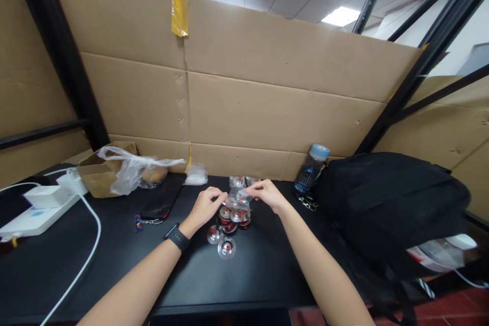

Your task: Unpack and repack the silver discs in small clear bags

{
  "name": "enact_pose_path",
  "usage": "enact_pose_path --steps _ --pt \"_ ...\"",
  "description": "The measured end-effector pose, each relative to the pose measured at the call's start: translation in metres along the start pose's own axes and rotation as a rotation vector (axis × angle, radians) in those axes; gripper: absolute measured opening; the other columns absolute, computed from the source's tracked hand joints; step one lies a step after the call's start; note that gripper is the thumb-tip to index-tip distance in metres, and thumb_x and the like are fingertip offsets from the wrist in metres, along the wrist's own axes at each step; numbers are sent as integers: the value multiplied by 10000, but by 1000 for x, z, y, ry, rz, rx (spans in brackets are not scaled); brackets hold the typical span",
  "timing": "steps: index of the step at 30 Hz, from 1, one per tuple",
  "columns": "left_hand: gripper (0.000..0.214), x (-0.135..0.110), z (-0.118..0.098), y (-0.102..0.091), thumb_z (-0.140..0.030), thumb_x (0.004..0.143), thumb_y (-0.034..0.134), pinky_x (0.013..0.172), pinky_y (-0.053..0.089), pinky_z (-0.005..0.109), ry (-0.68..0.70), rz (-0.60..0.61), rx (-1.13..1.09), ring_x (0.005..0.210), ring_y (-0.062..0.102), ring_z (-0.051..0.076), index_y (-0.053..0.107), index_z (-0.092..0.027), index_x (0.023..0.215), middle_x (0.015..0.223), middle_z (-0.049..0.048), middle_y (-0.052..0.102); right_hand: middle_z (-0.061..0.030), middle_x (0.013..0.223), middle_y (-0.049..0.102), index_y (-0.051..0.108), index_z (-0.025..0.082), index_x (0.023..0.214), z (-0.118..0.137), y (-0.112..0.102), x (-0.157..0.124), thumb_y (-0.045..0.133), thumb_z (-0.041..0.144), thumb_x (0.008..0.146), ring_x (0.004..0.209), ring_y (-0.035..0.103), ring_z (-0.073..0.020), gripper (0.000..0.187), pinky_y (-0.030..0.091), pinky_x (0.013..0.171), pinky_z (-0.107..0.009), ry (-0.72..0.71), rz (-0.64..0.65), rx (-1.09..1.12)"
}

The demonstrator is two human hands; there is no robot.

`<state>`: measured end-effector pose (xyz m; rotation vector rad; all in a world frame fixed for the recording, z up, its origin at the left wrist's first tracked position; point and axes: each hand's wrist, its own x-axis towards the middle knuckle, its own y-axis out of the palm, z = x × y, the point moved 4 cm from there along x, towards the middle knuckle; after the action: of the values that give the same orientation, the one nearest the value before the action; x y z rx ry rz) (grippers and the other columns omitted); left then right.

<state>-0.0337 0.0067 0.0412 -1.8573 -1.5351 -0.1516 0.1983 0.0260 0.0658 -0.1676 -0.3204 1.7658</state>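
Both my hands meet over a small heap of clear round discs with red and black centres (pixel 230 216) on the black table (pixel 114 265). My left hand (pixel 207 204), with a dark watch on its wrist, pinches one side of a small clear plastic piece (pixel 240 195). My right hand (pixel 265 193) pinches the other side of it. Two more discs (pixel 221 242) lie apart, nearer to me. A few clear wrapped pieces (pixel 239 181) sit just behind my hands.
A black backpack (pixel 389 204) fills the right side, with a blue bottle (pixel 311 170) and keys beside it. On the left are a dark phone (pixel 162 198), a keychain (pixel 147 222), a brown paper bag with clear plastic (pixel 114 168) and a white power strip (pixel 36 209). Cardboard walls stand behind.
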Motion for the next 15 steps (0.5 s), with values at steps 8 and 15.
enact_pose_path --steps 8,15 --pt "426 -3 4 12 -330 762 779 892 507 327 -39 247 -143 910 691 202 675 -221 1160 967 35 750 8 572 637 793 141 865 22 10 -7 858 411 636 514 491 -104 360 399 540 -242 -154 -40 -10" --pt "332 2 24 16 -379 831 713 785 527 310 -164 81 -352 867 707 216 687 -148 1069 940 94 756 -38 887 708 703 189 1057 -7 12 -16 870 386 642 661 640 -134 488 557 686 -312 -136 -35 334"
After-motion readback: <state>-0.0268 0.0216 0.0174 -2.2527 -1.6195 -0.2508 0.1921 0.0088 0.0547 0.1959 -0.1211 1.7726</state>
